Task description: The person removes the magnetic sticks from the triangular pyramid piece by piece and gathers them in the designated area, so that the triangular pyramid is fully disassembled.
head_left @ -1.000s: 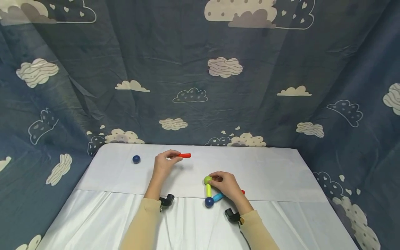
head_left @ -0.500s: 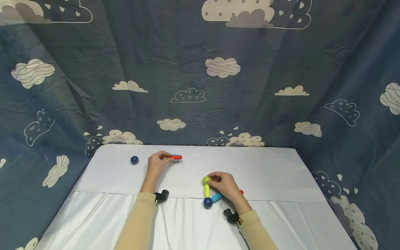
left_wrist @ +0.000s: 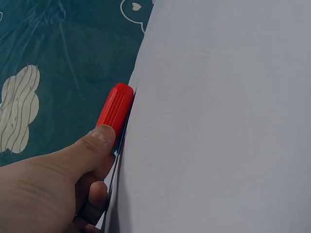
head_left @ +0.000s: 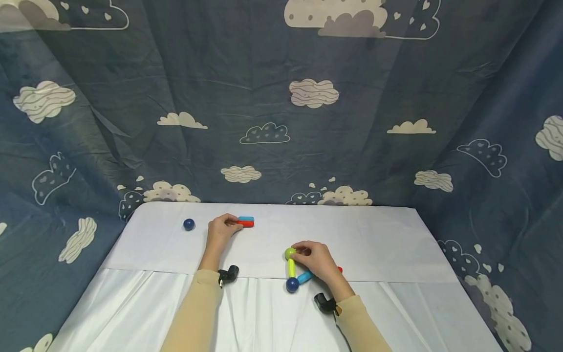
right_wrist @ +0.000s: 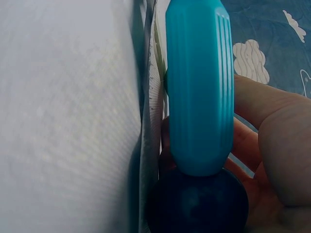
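A white cloth (head_left: 387,244) covers the worktop (head_left: 145,244), with a line across it from 9 to 3 o'clock and long folds on the near side. Round it, from 9 through 12 to 3 o'clock, hangs a dark blue curtain (head_left: 343,151), creased and printed with pale clouds.

At the worktop's 11 o'clock, the left hand (head_left: 221,231) pinches a red rod (head_left: 248,224); a blue rod (head_left: 247,218) lies along its 12 o'clock side. A loose ball (head_left: 188,224) sits at that hand's 9 o'clock.

Near the middle, the right hand (head_left: 317,259) has thumb and fingers clamped on a green ball (head_left: 290,253). A lime rod (head_left: 292,268) runs from it towards 6 o'clock to a navy ball (head_left: 292,285), where a second blue rod (head_left: 305,277) points to 2 o'clock, partly hidden by the wrist.
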Demonstrator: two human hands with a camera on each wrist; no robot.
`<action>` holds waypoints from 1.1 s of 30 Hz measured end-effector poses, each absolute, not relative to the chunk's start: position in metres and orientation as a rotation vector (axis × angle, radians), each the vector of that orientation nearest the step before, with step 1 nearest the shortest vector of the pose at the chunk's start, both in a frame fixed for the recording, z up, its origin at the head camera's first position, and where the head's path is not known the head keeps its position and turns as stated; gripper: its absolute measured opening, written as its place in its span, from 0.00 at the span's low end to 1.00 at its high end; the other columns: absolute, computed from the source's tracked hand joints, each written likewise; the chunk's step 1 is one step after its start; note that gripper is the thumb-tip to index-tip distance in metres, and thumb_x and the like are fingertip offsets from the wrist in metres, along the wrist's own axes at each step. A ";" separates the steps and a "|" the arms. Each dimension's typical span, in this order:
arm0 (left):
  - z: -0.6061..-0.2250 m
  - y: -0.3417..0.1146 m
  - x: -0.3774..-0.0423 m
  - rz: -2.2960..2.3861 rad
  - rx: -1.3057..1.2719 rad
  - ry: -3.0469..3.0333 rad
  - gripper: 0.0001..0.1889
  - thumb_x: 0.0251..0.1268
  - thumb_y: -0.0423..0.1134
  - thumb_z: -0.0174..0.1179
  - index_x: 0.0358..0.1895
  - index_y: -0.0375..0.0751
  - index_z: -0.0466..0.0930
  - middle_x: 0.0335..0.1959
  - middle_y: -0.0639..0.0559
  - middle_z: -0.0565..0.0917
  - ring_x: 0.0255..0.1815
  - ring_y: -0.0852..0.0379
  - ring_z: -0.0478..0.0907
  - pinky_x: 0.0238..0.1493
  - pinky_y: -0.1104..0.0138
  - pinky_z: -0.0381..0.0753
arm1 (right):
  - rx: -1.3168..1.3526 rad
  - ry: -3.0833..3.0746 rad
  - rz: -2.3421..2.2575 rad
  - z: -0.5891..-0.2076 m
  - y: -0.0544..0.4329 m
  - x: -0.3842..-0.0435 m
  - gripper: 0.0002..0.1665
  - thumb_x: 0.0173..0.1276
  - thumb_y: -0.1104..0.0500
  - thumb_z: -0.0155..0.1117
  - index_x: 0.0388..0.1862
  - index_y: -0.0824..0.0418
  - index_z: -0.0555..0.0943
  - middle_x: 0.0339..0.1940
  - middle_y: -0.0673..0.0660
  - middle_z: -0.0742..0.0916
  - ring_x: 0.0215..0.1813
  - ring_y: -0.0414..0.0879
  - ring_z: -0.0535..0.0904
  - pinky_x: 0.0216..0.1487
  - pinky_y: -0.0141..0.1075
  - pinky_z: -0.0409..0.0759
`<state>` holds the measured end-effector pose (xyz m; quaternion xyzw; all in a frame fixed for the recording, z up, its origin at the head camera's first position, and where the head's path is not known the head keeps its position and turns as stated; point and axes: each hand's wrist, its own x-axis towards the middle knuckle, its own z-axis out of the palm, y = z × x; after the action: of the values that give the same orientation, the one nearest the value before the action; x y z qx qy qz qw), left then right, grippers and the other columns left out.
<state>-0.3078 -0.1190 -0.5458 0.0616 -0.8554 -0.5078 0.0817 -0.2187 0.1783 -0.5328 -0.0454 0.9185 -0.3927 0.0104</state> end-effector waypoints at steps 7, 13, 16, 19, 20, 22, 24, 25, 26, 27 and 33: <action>-0.546 -0.117 -0.308 -1.525 0.194 -2.548 0.11 0.58 0.33 0.78 0.43 0.35 0.90 0.37 0.42 0.90 0.35 0.54 0.81 0.38 0.69 0.75 | -0.138 2.866 -1.224 -0.533 0.179 -0.218 0.16 0.66 0.53 0.80 0.51 0.54 0.91 0.38 0.49 0.90 0.40 0.41 0.80 0.48 0.38 0.81; -0.546 -0.118 -0.306 -1.538 0.189 -2.535 0.12 0.58 0.34 0.78 0.45 0.36 0.90 0.38 0.42 0.91 0.35 0.56 0.81 0.37 0.71 0.76 | -0.130 2.866 -1.222 -0.533 0.178 -0.219 0.15 0.66 0.53 0.79 0.51 0.54 0.91 0.37 0.49 0.90 0.40 0.42 0.79 0.48 0.38 0.81; -0.542 -0.117 -0.302 -1.566 0.182 -2.522 0.14 0.60 0.36 0.78 0.47 0.38 0.90 0.41 0.43 0.91 0.37 0.55 0.81 0.39 0.70 0.76 | -0.123 2.858 -1.219 -0.533 0.178 -0.219 0.15 0.67 0.53 0.79 0.51 0.54 0.91 0.38 0.49 0.90 0.40 0.42 0.79 0.48 0.38 0.81; -0.537 -0.114 -0.295 -1.607 0.151 -2.502 0.15 0.61 0.38 0.78 0.50 0.40 0.90 0.43 0.44 0.89 0.40 0.53 0.80 0.40 0.68 0.76 | -0.120 2.858 -1.225 -0.534 0.178 -0.219 0.15 0.67 0.53 0.79 0.51 0.54 0.91 0.38 0.49 0.90 0.40 0.42 0.80 0.48 0.39 0.82; -0.535 -0.113 -0.292 -1.614 0.135 -2.493 0.15 0.62 0.39 0.77 0.50 0.40 0.90 0.42 0.44 0.89 0.40 0.52 0.79 0.40 0.67 0.76 | -0.121 2.861 -1.224 -0.534 0.178 -0.220 0.15 0.67 0.53 0.79 0.51 0.54 0.91 0.38 0.49 0.90 0.40 0.42 0.79 0.48 0.39 0.82; -0.532 -0.109 -0.286 -1.626 0.102 -2.472 0.15 0.61 0.39 0.78 0.50 0.41 0.90 0.42 0.45 0.88 0.41 0.52 0.78 0.39 0.67 0.75 | -0.130 2.865 -1.229 -0.534 0.179 -0.220 0.15 0.67 0.53 0.79 0.51 0.54 0.91 0.38 0.49 0.90 0.40 0.41 0.80 0.48 0.38 0.81; -0.530 -0.104 -0.280 -1.616 0.061 -2.465 0.14 0.60 0.39 0.78 0.49 0.41 0.90 0.42 0.46 0.89 0.41 0.53 0.77 0.39 0.67 0.75 | -0.140 2.863 -1.231 -0.534 0.179 -0.220 0.16 0.67 0.53 0.79 0.51 0.54 0.91 0.38 0.49 0.90 0.40 0.41 0.80 0.48 0.37 0.81; -0.530 -0.101 -0.277 -1.604 0.035 -2.470 0.14 0.60 0.38 0.78 0.48 0.42 0.90 0.42 0.48 0.90 0.41 0.54 0.77 0.39 0.68 0.75 | -0.152 2.869 -1.228 -0.533 0.179 -0.220 0.16 0.67 0.53 0.79 0.52 0.55 0.91 0.38 0.49 0.90 0.40 0.40 0.80 0.48 0.37 0.81; -0.531 -0.097 -0.274 -1.597 0.003 -2.477 0.14 0.60 0.38 0.78 0.48 0.43 0.91 0.42 0.49 0.91 0.42 0.55 0.77 0.39 0.69 0.75 | -0.163 2.875 -1.224 -0.533 0.180 -0.220 0.17 0.67 0.53 0.79 0.52 0.55 0.91 0.38 0.49 0.90 0.39 0.40 0.80 0.47 0.37 0.81; -0.531 -0.094 -0.271 -1.590 -0.036 -2.487 0.14 0.60 0.38 0.78 0.48 0.43 0.91 0.43 0.49 0.92 0.42 0.55 0.78 0.39 0.69 0.76 | -0.168 2.877 -1.225 -0.532 0.181 -0.220 0.18 0.67 0.53 0.79 0.53 0.56 0.90 0.37 0.49 0.89 0.39 0.40 0.80 0.47 0.37 0.81; -0.534 -0.074 -0.253 -1.566 -0.277 -2.656 0.12 0.61 0.39 0.78 0.48 0.45 0.91 0.40 0.55 0.91 0.41 0.59 0.81 0.46 0.65 0.79 | -0.148 2.867 -1.182 -0.531 0.188 -0.220 0.21 0.66 0.52 0.79 0.55 0.58 0.90 0.34 0.48 0.87 0.37 0.41 0.78 0.46 0.37 0.79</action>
<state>-0.2532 -0.0740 -0.5344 -0.0894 -0.8578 -0.5057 0.0228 -0.2199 0.1883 -0.5308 -0.0476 0.9233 -0.3806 0.0187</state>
